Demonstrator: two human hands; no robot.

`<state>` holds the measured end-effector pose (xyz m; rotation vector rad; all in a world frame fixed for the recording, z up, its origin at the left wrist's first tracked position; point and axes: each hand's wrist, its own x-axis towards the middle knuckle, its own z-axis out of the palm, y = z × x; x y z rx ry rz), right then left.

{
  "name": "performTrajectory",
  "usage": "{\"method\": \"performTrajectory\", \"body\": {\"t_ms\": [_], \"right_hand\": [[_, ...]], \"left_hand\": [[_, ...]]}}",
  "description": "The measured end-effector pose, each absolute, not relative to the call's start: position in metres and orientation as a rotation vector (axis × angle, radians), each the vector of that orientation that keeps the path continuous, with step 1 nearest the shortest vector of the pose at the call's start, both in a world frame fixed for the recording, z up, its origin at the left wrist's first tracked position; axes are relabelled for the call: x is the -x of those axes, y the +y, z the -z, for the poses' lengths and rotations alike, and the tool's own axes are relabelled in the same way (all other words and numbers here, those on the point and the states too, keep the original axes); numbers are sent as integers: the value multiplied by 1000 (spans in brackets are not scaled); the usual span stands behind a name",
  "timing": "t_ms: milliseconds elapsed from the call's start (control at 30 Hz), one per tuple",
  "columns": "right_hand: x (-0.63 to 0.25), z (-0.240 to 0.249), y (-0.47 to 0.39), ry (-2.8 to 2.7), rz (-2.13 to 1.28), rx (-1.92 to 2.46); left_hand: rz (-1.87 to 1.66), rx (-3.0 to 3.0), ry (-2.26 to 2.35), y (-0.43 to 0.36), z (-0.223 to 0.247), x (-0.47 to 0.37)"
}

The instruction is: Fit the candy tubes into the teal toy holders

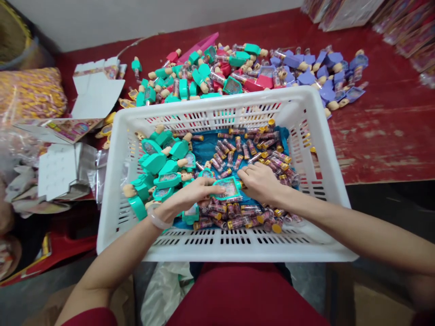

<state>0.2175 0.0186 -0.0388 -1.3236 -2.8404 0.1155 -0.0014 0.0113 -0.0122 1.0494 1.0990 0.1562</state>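
Observation:
My left hand (202,190) grips a teal plastic toy case (228,188) with a clear window, level above the middle of a white basket. Pressed against the case's right end is my right hand (256,181), its fingers curled round a small tube whose yellow end (242,184) just shows; most of it is hidden. More teal cases (154,163) with beige, animal-like heads are heaped in the basket's left side. Small clear tubes (238,222) with yellow caps and dark pink contents lie on blue plastic (205,147) to the right and in front.
The white basket's rim (217,106) surrounds both hands. Behind it, teal, red and purple toys (306,77) are piled on a red table (390,136). White cards (97,88) and a bag of yellow-pink pieces (34,93) lie left. Wrapped packs (353,13) stand back right.

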Motion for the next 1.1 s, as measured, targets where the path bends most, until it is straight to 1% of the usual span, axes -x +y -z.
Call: {"method": "performTrajectory", "body": {"t_ms": [67,133,267,600,733,900,1100], "right_hand": [[-219,42,23,-2771,49,1208],[-220,44,25,-2731,96,1181],[-221,43,23,-2760,-12,1205],[-220,36,17,-2857,-93,1258],[-220,36,15,-2882,-145,1303],[-218,33,14,-2946,-266,1397],[-216,30,15,-2984,-444,1532]], "left_hand": [[-139,-896,1052,16,16,4],[-95,-861,1000,17,17,6],[-25,-1069,949,13,12,7],[23,-1286,1131,8,1,6],[8,-1495,1180,7,4,6],[-115,-1743,1076,7,5,6],[-21,-2042,1089,5,10,8]]}}
